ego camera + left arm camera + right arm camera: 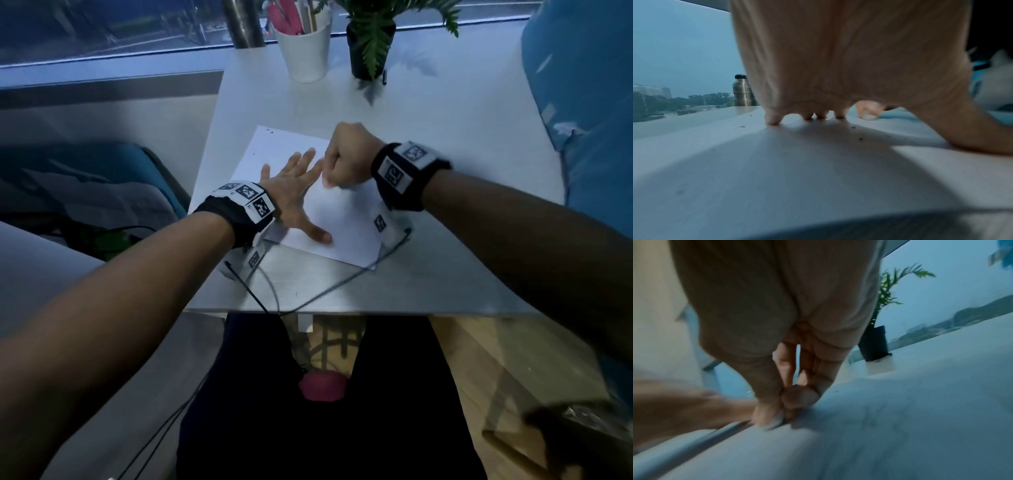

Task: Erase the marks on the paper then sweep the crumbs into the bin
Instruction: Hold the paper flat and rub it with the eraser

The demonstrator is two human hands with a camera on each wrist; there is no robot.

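A white sheet of paper (342,222) lies skewed on the white table (445,144). My left hand (301,195) presses flat on it with fingers spread; the left wrist view shows its fingertips (773,121) touching the sheet. My right hand (334,174) is curled just right of the left fingers, pinching a small white eraser (869,116) against the paper. In the right wrist view, thumb and fingers (766,415) close round it, blurred. Dark eraser crumbs (860,138) lie scattered on the sheet, with a few specks near its far corner (269,130).
At the table's far edge stand a steel bottle (243,24), a white cup of pens (305,51) and a potted plant (370,51), with a black pen (384,77) beside it. Cables (274,294) hang over the front edge. A dark container (582,442) sits on the floor at lower right.
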